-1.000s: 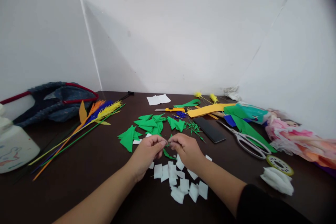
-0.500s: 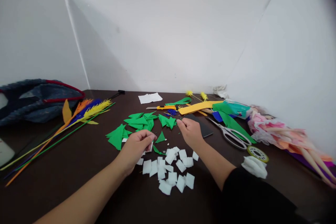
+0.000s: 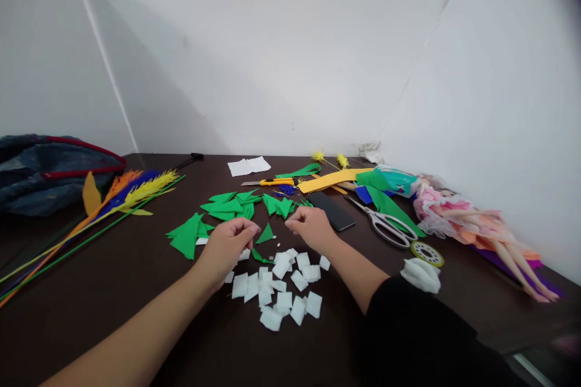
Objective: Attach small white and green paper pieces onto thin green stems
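Nearest on the dark bench lies a scatter of small white paper squares, just in front of both hands. The left hand hovers at the scatter's left edge, fingers curled together, seemingly pinching something small and pale — what it is cannot be made out. The right hand sits just beyond the squares, its fingers drawn together at the tips; whether they grip anything cannot be told. Between the hands rests one green paper triangle, with a larger heap of green triangles just behind. To handle such slight pieces well, it seems wise to pinch lightly by the edges and keep both hands low over the bench. Farther right lie scissors and a dark flat slab — beyond them a yellow craft knife.
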`<state>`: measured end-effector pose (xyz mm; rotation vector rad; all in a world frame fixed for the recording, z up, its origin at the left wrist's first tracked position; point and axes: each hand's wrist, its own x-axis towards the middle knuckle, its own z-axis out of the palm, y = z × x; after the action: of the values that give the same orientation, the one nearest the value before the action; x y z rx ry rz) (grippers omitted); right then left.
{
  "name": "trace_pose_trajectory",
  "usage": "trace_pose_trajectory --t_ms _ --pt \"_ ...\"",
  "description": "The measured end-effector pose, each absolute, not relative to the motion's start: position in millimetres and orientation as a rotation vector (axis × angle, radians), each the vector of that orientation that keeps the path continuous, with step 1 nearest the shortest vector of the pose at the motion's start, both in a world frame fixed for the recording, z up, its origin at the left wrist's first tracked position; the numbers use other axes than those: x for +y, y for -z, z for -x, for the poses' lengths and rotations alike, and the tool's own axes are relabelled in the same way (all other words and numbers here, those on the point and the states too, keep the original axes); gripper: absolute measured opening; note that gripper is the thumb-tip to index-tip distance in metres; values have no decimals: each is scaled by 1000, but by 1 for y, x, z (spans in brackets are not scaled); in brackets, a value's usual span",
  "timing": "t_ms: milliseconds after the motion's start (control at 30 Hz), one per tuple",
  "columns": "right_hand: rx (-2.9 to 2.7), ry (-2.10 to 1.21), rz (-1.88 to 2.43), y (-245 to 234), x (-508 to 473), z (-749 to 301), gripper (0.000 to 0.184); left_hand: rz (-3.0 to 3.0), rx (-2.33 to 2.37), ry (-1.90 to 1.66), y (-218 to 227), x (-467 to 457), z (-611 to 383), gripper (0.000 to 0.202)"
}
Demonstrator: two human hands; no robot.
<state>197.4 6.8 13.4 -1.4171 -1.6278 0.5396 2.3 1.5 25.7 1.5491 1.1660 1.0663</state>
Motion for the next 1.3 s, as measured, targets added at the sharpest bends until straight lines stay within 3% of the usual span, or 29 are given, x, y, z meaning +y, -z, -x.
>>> trace_pose_trajectory --t_ms 233,433,700,933,1067,1200,1300 --pt "-1793 -289 1523 -10 10 -200 35 -1639 1239 -1108 -26 12 6 22" --pt "-1916 -349 1555 -6 12 -200 45 -1870 1453 -1079 -37 26 33 24" --pt "-1898 -690 1618 -2 10 -201 18 -2262 1653 -771 -38 43 69 18" --pt "-2042 -179 1724 -9 13 -201 35 -2352 1708 -722 -24 52 81 17" --pt "-2140 -89 1767 -11 15 -204 46 -2442 1664 -660 -9 56 82 16" --pt "-2196 -144 1791 -7 17 -208 39 -2582 1619 -577 -1 53 77 33" --pt "-2271 -217 1757 -3 18 -208 25 -2653 1574 -555 0 50 75 31"
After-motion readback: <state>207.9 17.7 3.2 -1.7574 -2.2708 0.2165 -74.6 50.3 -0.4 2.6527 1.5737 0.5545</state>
